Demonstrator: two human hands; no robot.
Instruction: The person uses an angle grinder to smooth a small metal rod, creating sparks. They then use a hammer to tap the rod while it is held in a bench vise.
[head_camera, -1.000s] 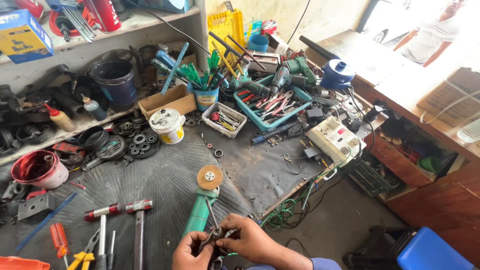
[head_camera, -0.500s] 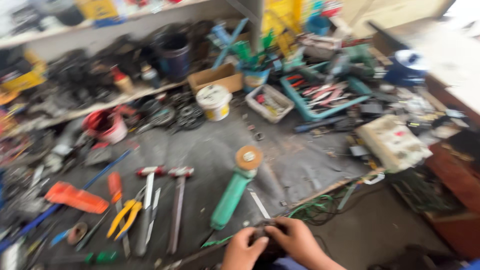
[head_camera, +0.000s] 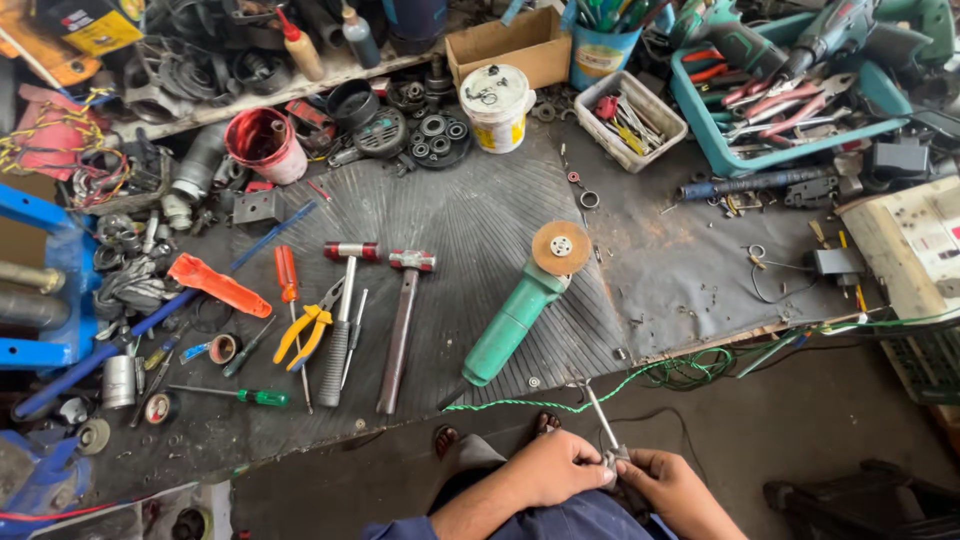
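Green wire (head_camera: 560, 392) runs along the near edge of the worktop (head_camera: 480, 230) and off toward the right of the frame. At the bottom centre both hands meet over the lap. The left hand (head_camera: 556, 468) is curled closed around a small metal part (head_camera: 612, 458), and the right hand (head_camera: 668, 482) pinches the same part from the other side, so it is braced from both sides and cannot twist. A thin metal rod (head_camera: 598, 412) rises from between the hands toward the worktop edge; what the part is I cannot tell, since the fingers hide most of it.

Just above the hands, near the centre of the frame, lies a green grinder (head_camera: 522, 308) on its side with its disc (head_camera: 561, 247) facing up, within easy reach. Left of it two hammers (head_camera: 372, 320) lie side by side with their heads pointing away, next to yellow-handled pliers (head_camera: 302, 330) and a red screwdriver (head_camera: 286, 272), laid out flat where each can be picked up by the handle.

Smaller stock is kept in containers along the back: a white tub (head_camera: 497, 106), a cardboard box (head_camera: 508, 44), a white tray (head_camera: 632, 118) of bits and a teal crate (head_camera: 790, 100) of pliers and drills in the upper right.
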